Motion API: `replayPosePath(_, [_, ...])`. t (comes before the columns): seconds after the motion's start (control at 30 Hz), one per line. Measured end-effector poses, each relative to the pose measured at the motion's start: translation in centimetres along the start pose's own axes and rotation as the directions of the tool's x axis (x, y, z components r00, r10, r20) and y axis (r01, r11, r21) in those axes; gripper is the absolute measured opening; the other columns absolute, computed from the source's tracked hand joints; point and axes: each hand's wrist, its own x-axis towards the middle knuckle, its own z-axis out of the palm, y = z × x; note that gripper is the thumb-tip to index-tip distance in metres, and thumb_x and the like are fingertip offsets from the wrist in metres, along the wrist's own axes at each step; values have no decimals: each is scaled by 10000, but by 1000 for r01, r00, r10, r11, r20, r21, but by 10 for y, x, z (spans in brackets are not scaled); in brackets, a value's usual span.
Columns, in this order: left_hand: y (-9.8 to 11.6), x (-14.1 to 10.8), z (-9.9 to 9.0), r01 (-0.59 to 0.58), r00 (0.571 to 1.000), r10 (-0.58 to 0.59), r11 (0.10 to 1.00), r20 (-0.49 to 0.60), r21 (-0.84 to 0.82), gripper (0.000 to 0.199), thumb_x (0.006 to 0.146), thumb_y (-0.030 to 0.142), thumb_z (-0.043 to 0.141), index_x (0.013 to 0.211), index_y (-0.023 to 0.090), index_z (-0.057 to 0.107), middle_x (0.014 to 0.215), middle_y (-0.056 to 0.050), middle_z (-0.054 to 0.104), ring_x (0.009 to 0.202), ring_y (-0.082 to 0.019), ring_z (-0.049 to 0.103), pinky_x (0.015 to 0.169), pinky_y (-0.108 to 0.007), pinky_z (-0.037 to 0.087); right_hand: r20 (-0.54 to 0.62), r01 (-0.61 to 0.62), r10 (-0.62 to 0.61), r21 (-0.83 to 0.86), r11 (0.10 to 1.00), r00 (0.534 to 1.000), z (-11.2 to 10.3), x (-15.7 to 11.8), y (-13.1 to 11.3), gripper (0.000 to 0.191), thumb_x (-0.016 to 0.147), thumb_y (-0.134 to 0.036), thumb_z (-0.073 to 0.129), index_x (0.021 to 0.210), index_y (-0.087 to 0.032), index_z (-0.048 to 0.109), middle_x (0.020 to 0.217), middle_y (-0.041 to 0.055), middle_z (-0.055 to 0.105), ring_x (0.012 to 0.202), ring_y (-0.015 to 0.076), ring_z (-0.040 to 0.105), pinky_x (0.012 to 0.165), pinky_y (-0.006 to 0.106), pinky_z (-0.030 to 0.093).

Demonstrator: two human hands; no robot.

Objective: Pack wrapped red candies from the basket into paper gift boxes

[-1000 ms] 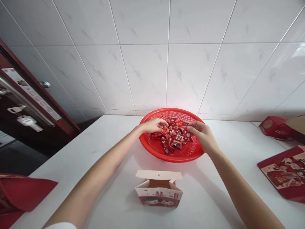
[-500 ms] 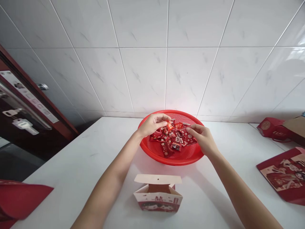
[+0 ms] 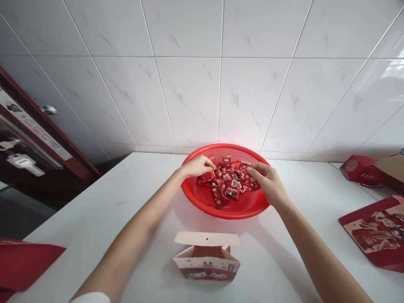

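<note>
A red plastic basket (image 3: 225, 213) with a perforated wall holds several red-wrapped candies (image 3: 232, 192). My left hand (image 3: 202, 166) is over the basket's left side, its fingers closed together among the wrappers; whatever they grip is too small to make out. At the right side of the basket, my right hand (image 3: 267, 179) pinches the edge of a red patterned packet (image 3: 251, 181). In front of the basket stands a small white and red carton (image 3: 206, 269) with its top flap raised and its inside visible.
On the right lie a flat red printed box (image 3: 378, 235) and a red carton (image 3: 360, 170) beside an open brown box (image 3: 393, 166). A red object (image 3: 28, 261) sits at the lower left. White tiled wall behind; dark door with keys (image 3: 25, 162) at left.
My left hand has moved left and slightly down within the basket, and the orange-red candy is no longer seen at its fingertips. My right hand stays at the packet. The view has shifted slightly.
</note>
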Motion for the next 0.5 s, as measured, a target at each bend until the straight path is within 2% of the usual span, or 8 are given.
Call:
replayPosePath(0.1, [2, 19, -2, 8, 998, -16, 992, 61, 128, 323, 687, 160, 652, 957, 211, 822, 964, -39, 803, 867, -220, 701, 776, -270, 519, 9, -6, 6, -28, 1000, 1000, 0, -1, 0, 395, 708, -590, 780, 694, -229, 619, 649, 12, 632, 563, 174, 561, 478, 304, 485])
replayPosePath(0.23, [3, 34, -1, 72, 978, -108, 977, 179, 200, 227, 573, 122, 657, 731, 207, 795, 786, -38, 780, 733, -221, 683, 694, -273, 505, 14, -4, 4, -42, 999, 1000, 0, 0, 1, 382, 708, -573, 771, 685, -229, 608, 648, 13, 623, 558, 170, 553, 471, 303, 488])
replayPosePath(0.37, [-1, 30, -6, 137, 923, -206, 965, 326, 222, 126, 525, 133, 669, 597, 202, 745, 669, -45, 753, 572, -208, 660, 592, -273, 498, 5, -10, 10, -34, 999, 1000, 1, 0, 1, 378, 697, -557, 775, 675, -229, 587, 618, -4, 589, 535, 156, 527, 452, 294, 486])
replayPosePath(0.5, [-6, 23, -16, 152, 900, -233, 960, 369, 236, 50, 530, 163, 682, 531, 200, 715, 613, -56, 733, 532, -204, 636, 549, -269, 479, 20, -2, 3, -35, 999, 1000, 1, 1, 1, 390, 703, -556, 784, 662, -230, 574, 609, -10, 575, 527, 153, 522, 450, 293, 493])
